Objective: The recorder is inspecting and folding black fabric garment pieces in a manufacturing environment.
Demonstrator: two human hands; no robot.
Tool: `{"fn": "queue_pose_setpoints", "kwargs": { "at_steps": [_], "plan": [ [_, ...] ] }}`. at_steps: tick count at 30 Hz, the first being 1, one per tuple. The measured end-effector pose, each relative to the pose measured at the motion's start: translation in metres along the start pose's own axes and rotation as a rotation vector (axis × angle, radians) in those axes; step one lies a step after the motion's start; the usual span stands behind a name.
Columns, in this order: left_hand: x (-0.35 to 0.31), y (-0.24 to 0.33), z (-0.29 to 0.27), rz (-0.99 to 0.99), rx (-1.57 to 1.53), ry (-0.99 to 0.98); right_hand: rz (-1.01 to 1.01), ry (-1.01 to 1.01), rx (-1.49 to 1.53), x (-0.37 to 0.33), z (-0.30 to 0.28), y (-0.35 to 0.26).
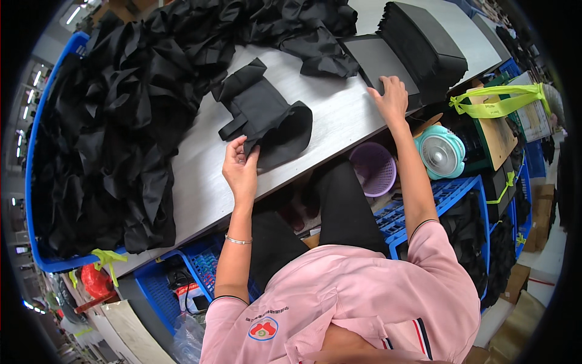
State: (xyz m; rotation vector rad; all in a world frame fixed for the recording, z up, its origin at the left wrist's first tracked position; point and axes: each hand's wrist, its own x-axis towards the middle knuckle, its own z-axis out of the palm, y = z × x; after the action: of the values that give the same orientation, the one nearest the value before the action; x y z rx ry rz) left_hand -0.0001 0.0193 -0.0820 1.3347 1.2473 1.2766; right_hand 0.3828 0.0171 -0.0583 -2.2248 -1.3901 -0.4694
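At the near edge of the table, my left hand (241, 170) pinches the lower rim of a black sewn fabric piece (264, 112). The piece lies partly unfolded, with flaps at its far end and a curved, raised side on the right. Farther right, my right hand (391, 98) rests its fingertips at a flat dark grey panel (383, 57), thumb apart from the fingers. Beside that panel stands a thick row of stacked dark panels (427, 45). Whether the right fingers grip the panel's edge cannot be made out.
A large heap of black fabric pieces (121, 121) fills the blue bin (36, 200) at left and spreads over the table's far side. Below the table edge are a purple basket (373, 170), a turquoise fan (440, 151) and blue crates (448, 197).
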Motion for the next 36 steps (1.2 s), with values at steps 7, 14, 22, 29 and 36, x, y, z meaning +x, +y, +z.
{"fn": "queue_pose_setpoints", "kwargs": {
  "at_steps": [7,14,22,29,36],
  "plan": [
    [0.009,0.006,0.003,0.209,0.22,0.168,0.074,-0.21,0.054,0.025,0.013,0.028],
    [-0.039,0.044,0.02,0.311,0.217,0.279,-0.158,-0.015,-0.138,0.016,-0.023,0.008],
    [-0.112,0.031,0.064,-0.312,-0.522,-0.583,-0.255,0.08,0.335,-0.148,-0.147,-0.077],
    [-0.127,0.025,0.061,-0.443,-0.861,-0.735,0.006,-0.576,1.086,-0.219,-0.189,-0.088],
    [-0.129,0.058,0.037,-0.622,-0.95,-0.43,0.254,-0.594,0.97,-0.242,-0.164,-0.091]
  ]
}}
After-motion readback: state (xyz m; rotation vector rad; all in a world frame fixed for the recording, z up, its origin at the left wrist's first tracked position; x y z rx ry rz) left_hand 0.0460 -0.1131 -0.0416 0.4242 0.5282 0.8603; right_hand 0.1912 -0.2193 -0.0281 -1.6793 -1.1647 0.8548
